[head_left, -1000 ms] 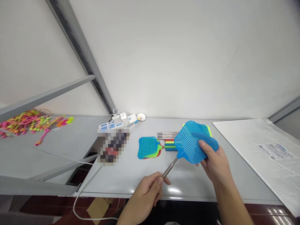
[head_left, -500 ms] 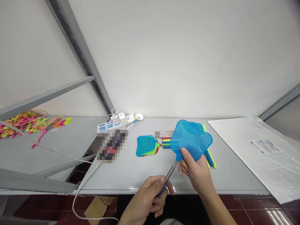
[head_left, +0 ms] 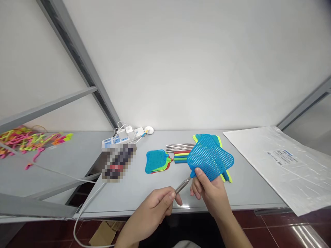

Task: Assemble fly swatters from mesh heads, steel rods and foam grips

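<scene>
A blue fly swatter (head_left: 207,151) with a perforated head hangs over the table between my hands. My left hand (head_left: 156,208) is closed around the lower end of its metal shaft; the grip is hidden in the fingers. My right hand (head_left: 212,194) pinches the base of the mesh head, thumb on top. Behind it lie more swatters (head_left: 219,140) in blue and yellow-green, partly covered. Left of them are thin metal rods (head_left: 179,147) and red, yellow, green and blue handle tubes (head_left: 180,161). A stack of loose swatter heads (head_left: 156,161), blue on top, lies farther left.
A power strip (head_left: 110,142) with plugged-in chargers and a pixelated item (head_left: 119,163) occupy the table's left side. A white wrapped panel (head_left: 297,179) lies on the right, overhanging the front edge. Colourful strips (head_left: 36,139) are piled beyond the grey frame (head_left: 90,81). A white cable hangs at front left.
My left hand has shifted left and slightly up, and the shaft leans flatter. The blue grip that showed by its fingers is now covered. The whole view has turned slightly.
</scene>
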`<state>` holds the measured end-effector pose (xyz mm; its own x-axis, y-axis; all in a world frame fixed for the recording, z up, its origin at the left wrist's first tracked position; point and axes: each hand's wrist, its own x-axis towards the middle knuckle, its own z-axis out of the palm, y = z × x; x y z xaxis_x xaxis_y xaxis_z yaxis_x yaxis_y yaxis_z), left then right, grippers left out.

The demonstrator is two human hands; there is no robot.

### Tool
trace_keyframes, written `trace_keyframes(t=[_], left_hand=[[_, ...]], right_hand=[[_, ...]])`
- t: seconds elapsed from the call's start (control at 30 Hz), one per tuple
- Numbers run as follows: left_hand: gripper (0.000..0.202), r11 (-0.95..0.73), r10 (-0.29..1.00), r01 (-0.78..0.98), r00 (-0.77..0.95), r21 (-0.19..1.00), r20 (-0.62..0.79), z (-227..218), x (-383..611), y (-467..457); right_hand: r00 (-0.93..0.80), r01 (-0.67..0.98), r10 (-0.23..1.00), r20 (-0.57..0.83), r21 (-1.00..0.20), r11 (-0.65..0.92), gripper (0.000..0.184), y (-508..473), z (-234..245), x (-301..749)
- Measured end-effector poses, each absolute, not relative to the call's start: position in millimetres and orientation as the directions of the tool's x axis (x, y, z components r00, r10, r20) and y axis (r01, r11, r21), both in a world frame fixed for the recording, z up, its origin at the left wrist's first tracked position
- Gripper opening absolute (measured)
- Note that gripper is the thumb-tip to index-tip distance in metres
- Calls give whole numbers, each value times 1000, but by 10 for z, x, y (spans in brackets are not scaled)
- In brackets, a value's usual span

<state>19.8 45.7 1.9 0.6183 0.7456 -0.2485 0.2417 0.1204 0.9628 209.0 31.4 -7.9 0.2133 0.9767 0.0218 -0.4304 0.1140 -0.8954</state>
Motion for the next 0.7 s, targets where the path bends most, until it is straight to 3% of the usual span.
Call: trace_keyframes(t=[0.2, 0.3, 0.4, 0.47, 0.53, 0.63, 0.7], left_hand=[[38, -133, 821, 495, 540, 859, -184, 164, 327, 330], [32, -191, 834, 514, 534, 836, -138, 186, 364, 250], [25, -150, 879, 461, 468, 875, -95, 108, 258, 195], [25, -77, 903, 315, 425, 946, -67, -37, 150, 157], [30, -26, 907, 23, 421, 999, 14, -241, 99, 91], [52, -7, 921, -509, 332, 861, 203, -531, 240, -87], [49, 12, 928, -567, 313, 823, 203, -638, 441, -229]], right_hand=[[196, -325, 981, 7, -943, 72, 29, 200, -185, 2163], [190, -279, 982, 17, -958, 71, 29, 87, -263, 2124], [261, -349, 965, 21, -930, 115, 28, -21, -345, 2072], [308, -445, 951, -3, -884, 141, 27, -94, -378, 2048], [339, -530, 940, -30, -832, 164, 26, -181, -393, 2019], [347, -611, 937, -50, -770, 185, 23, -333, -417, 1929], [316, -622, 948, -46, -764, 170, 23, -426, -451, 1844]])
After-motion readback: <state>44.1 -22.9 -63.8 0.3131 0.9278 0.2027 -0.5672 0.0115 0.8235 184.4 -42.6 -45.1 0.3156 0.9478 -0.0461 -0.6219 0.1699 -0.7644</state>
